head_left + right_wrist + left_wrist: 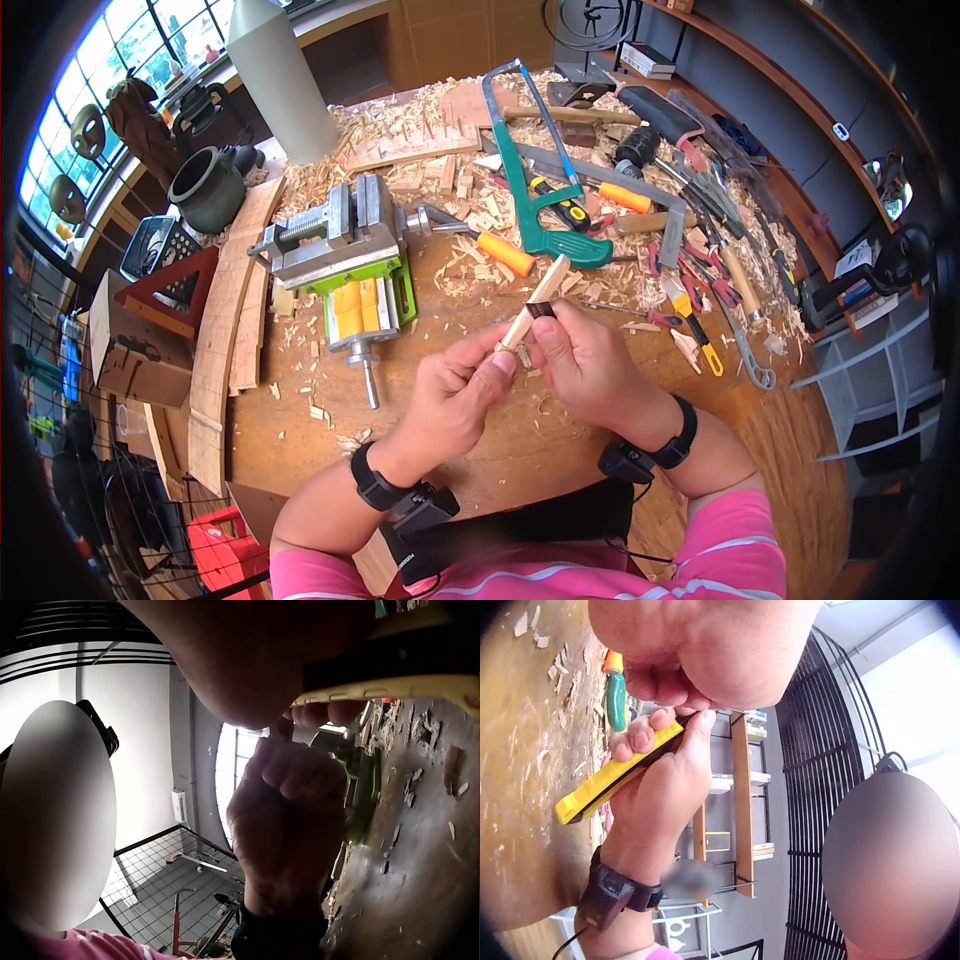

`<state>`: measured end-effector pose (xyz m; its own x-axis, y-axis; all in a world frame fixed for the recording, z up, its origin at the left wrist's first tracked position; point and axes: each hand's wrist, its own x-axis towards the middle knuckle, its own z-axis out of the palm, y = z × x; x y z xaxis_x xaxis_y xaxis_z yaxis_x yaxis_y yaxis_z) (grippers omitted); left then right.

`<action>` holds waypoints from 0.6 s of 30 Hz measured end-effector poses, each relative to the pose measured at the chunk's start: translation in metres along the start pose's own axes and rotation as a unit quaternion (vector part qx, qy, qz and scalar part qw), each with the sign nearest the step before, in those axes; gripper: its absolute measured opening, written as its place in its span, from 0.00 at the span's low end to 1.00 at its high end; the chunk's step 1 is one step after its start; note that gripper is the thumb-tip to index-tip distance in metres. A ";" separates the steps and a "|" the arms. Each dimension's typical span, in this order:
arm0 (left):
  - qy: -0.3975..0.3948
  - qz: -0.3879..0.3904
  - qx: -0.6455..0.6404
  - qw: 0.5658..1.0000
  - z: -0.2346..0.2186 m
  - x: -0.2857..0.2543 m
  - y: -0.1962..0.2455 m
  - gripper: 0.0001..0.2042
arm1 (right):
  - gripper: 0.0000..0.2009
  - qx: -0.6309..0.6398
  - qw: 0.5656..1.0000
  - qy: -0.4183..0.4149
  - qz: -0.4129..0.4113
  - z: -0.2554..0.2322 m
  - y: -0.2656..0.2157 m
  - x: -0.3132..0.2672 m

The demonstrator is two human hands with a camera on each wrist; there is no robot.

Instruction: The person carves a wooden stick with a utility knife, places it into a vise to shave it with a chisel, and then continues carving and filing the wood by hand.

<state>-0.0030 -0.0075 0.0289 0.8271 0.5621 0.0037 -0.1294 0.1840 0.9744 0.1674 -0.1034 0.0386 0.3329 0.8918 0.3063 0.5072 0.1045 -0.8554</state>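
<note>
While your left hand point(455, 395) pinches the wooden stick point(551, 281) at frame centre, your right hand point(597, 365) grips the yellow-and-black knife point(598, 787).
Its dark blade point(541, 310) touches the stick; white lettering point(406, 562) at the frame's lower centre is too small to read.

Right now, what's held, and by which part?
Left hand grips a pale wooden stick by its near end; right hand grips a yellow-and-black tool by its handle.

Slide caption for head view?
Above a shaving-strewn bench, the left hand holds a wooden stick and the right hand a tool against it; vise and green hacksaw nearby.
</note>
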 end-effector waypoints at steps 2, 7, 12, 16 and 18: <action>0.003 0.006 -0.005 1.000 0.000 -0.001 -0.002 0.19 | 0.12 0.004 1.000 -0.006 0.008 -0.001 -0.001 0.000; 0.008 0.002 -0.003 1.000 0.000 -0.001 -0.002 0.18 | 0.13 -0.007 0.999 -0.021 0.029 0.002 0.000 -0.003; -0.013 0.004 -0.002 1.000 -0.007 0.008 -0.004 0.18 | 0.13 0.038 0.997 -0.054 0.049 0.009 -0.013 -0.005; -0.016 0.007 0.012 1.000 -0.008 0.008 -0.003 0.18 | 0.12 0.019 0.999 -0.005 0.034 0.004 0.001 -0.003; -0.008 -0.004 0.044 0.999 -0.007 0.006 0.000 0.17 | 0.12 0.006 1.000 0.012 0.024 0.002 0.001 -0.002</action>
<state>-0.0015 0.0014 0.0269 0.8363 0.5483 -0.0022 -0.0740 0.1168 0.9904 0.1660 -0.1040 0.0369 0.3751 0.8855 0.2741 0.4800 0.0674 -0.8747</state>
